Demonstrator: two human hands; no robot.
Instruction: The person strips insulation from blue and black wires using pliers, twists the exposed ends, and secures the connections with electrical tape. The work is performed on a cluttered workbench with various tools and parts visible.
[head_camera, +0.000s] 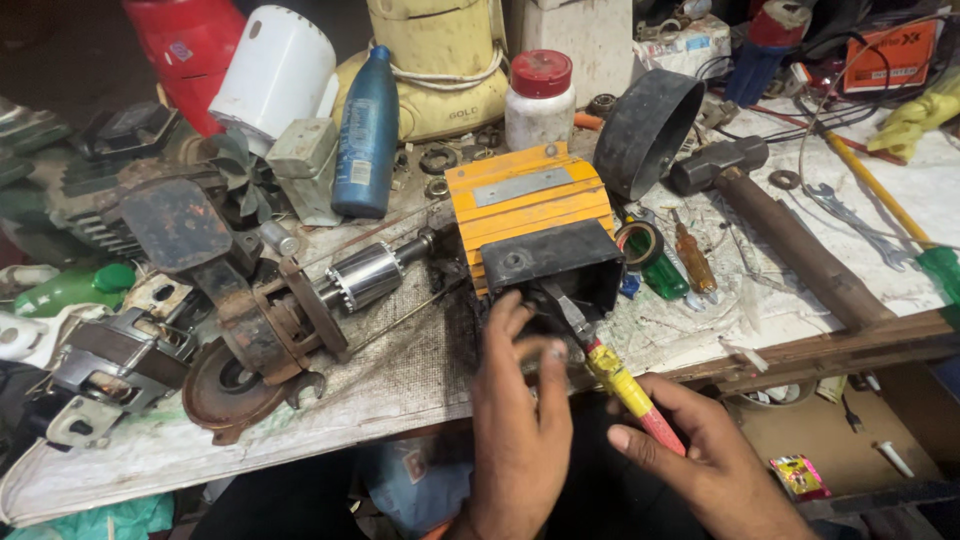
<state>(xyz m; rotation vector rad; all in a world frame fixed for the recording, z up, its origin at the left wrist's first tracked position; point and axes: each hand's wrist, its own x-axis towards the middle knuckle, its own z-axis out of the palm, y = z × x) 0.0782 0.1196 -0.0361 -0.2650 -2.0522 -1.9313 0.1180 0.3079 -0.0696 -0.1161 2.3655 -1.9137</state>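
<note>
The right hand (700, 455) clenches the red-and-yellow plastic handle of a pair of pliers (620, 385), whose metal nose reaches into the open black end housing of a ribbed orange metal motor block (530, 215); the left hand (520, 400) grasps nothing — its fingers rest curled against the housing's lower edge, bracing it. The block sits at the front edge of a cluttered, stained workbench (400, 385); a rusty rotor assembly with a shiny steel shaft (300, 315) lies just to its left, a heavy hammer (780, 225) well to the right. To work well — judging from the pose — keep the block pinned and the pliers aligned with the opening; a slip could nick the bracing fingers.
</note>
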